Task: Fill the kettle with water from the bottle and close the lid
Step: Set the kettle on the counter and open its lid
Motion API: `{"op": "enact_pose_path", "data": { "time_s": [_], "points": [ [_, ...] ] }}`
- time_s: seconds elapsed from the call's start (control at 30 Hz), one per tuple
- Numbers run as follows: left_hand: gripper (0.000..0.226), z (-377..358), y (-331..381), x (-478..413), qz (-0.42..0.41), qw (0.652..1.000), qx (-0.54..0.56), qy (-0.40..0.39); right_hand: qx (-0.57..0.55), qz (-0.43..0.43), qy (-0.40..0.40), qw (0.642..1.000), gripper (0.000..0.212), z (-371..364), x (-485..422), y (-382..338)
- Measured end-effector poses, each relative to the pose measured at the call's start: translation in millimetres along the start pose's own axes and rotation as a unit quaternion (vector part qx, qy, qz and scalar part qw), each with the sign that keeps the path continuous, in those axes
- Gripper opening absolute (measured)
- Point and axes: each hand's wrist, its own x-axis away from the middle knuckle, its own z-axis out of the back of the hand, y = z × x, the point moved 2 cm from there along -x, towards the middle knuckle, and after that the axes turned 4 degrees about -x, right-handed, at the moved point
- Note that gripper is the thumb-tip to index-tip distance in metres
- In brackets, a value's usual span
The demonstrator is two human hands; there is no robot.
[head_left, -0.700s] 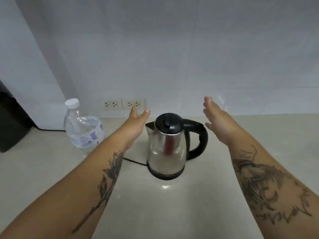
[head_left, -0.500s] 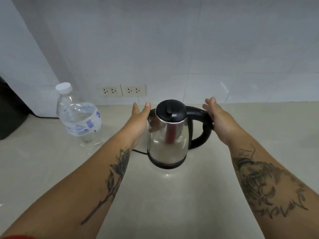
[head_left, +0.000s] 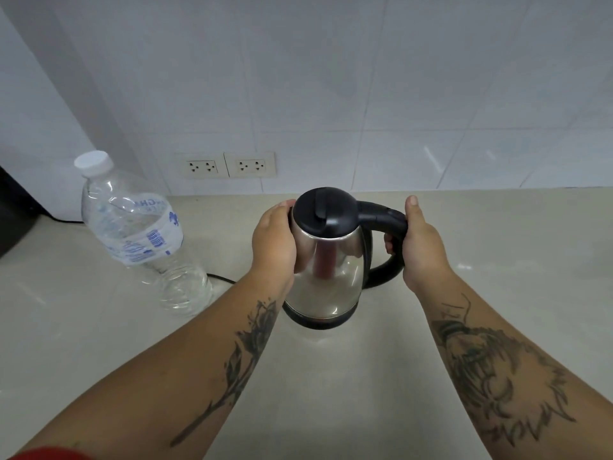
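Observation:
A steel kettle (head_left: 326,277) with a black lid (head_left: 323,215) and black handle (head_left: 381,215) stands on its base in the middle of the counter; the lid is down. My left hand (head_left: 273,240) is pressed flat against the kettle's left side. My right hand (head_left: 419,247) is wrapped around the handle, thumb on top. A clear plastic water bottle (head_left: 132,234) with a white cap (head_left: 93,162) stands to the left, apart from both hands; the cap is on.
The beige counter (head_left: 331,376) runs to a white tiled wall with two sockets (head_left: 229,166). A black cord (head_left: 220,277) leads left behind the bottle. A dark appliance (head_left: 13,220) sits at the far left edge.
Both hands came in from hovering on either side: the left now touches the kettle body and the right has closed round the handle. The view has moved closer.

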Motion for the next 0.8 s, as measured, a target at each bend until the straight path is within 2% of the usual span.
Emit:
{"op": "enact_pose_path", "data": {
  "time_s": [0.43,0.8],
  "points": [
    [0.030,33.3,41.2,38.3,-0.031,0.998,0.052,0.021,-0.104,0.021,0.031,0.994,0.053,-8.6,49.0,-45.8],
    [0.038,107.5,11.5,102.2,0.019,0.998,0.011,0.057,-0.131,-0.062,-0.027,0.989,0.045,-31.2,125.1,-5.3]
  ]
}}
